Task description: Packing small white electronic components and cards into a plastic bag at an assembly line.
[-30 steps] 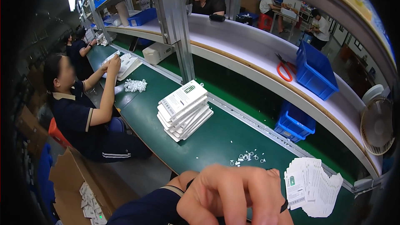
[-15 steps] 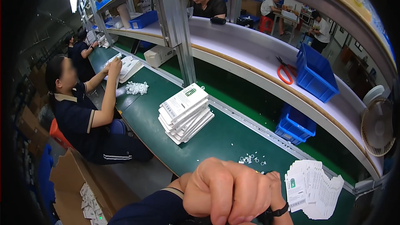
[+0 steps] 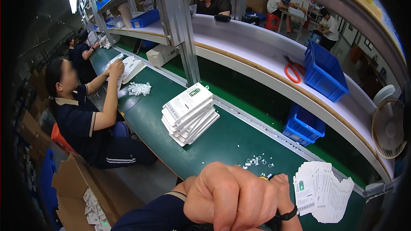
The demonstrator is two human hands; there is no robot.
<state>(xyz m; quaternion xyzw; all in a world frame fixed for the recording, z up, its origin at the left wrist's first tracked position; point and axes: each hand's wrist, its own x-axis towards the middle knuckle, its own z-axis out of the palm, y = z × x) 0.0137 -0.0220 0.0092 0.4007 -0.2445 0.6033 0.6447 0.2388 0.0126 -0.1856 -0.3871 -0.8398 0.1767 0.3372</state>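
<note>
My left hand (image 3: 231, 196) is raised close in front, its fingers curled into a fist; whatever it may hold is hidden. Behind it, my right hand (image 3: 280, 185), with a black band at the wrist, is low over the green table. Its bent knuckles show, but the left fist covers most of its fingers. A small yellow and dark thing (image 3: 264, 177) peeks out beside them, too little visible to name. Just beyond lie small clear rings and white bits (image 3: 257, 161). Right of my right hand, flat printed white cards (image 3: 323, 192) are fanned out on the table.
A stack of white boxes (image 3: 190, 111) stands farther left. Beyond it a co-worker (image 3: 77, 102) handles white cards near a pile of small white pieces (image 3: 139, 88). The shelf holds red-handled scissors (image 3: 293, 72) and a blue bin (image 3: 325, 75). An open carton (image 3: 68, 179) stands lower left.
My left fist has shifted slightly left, and a little more of the yellow thing shows beyond it. My right hand stays in nearly the same place.
</note>
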